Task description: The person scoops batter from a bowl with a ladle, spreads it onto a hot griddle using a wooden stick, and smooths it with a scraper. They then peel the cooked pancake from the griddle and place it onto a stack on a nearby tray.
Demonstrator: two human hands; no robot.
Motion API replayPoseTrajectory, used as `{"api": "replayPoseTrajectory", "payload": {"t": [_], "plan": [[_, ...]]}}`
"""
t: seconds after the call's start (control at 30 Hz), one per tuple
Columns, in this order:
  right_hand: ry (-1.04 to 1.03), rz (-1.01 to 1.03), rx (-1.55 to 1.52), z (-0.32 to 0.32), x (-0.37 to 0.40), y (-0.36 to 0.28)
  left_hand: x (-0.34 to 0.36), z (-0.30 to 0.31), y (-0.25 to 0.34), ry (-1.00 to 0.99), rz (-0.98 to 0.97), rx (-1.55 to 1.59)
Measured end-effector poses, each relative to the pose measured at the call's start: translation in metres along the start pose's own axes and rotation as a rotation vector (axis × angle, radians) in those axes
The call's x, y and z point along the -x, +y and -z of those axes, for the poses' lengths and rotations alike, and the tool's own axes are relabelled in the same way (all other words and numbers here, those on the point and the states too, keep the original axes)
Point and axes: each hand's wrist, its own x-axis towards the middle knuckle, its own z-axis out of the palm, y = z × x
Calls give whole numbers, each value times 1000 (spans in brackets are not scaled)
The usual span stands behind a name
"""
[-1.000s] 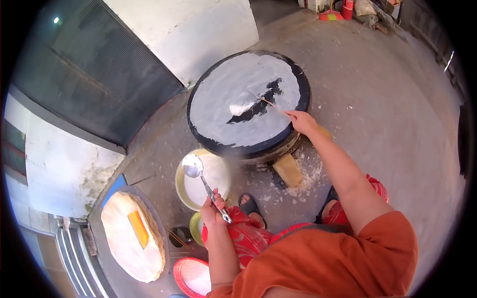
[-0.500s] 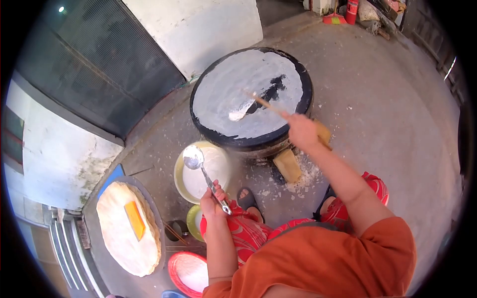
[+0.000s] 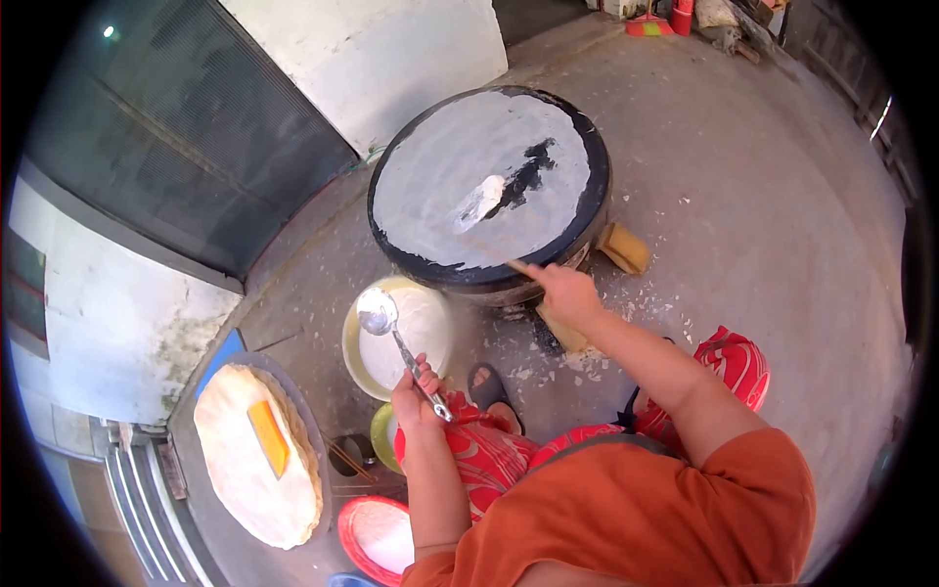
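Observation:
My right hand [image 3: 570, 295] is closed around the handle of a wooden batter spreader [image 3: 522, 267], whose far end is blurred over the near part of a large round black griddle [image 3: 600, 186]. A thin pale sheet of batter [image 3: 430, 166] covers most of the griddle. Near its middle lies a thicker white patch of batter [image 3: 479, 203], beside a bare black streak. My left hand [image 3: 418, 391] grips the handle of a metal ladle [image 3: 378, 311]. The ladle's bowl is above a yellowish basin [image 3: 349, 338] of white batter.
At left, a stack of thin round flatbreads [image 3: 249, 470] carries an orange-yellow scraper [image 3: 267, 437]. A red basin [image 3: 354, 533] and a green bowl [image 3: 381, 435] stand near my left leg. Yellow blocks [image 3: 624, 248] and white flakes lie by the griddle's base.
My right hand has drawn the spreader toward me and left, from the griddle's middle to its near edge. The thick batter patch has changed shape. The left hand and ladle have barely moved.

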Motion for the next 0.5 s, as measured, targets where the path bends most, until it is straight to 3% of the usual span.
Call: {"api": "replayPoseTrajectory", "payload": {"t": [0.07,0.13,0.27,0.33,0.37,0.43,0.5], "plan": [[-40,47,79,-3,-3,20,2,-4,-1,-1,10,4],[2,-126,311,3,-24,55,5,-3,-1,6,17,14],[41,-256,288,18,-28,58,2,0,-1,16,5,-34],[133,-258,-38,16,-11,28,-1,0,0,24,5,-19],[133,-258,-38,15,-9,30,-1,-1,0,23,0,-12],[-69,-70,81,10,0,36,2,-3,-2,30,-5,-16],[-52,-163,163,15,-17,69,7,-12,-5,56,-2,-13]]}}
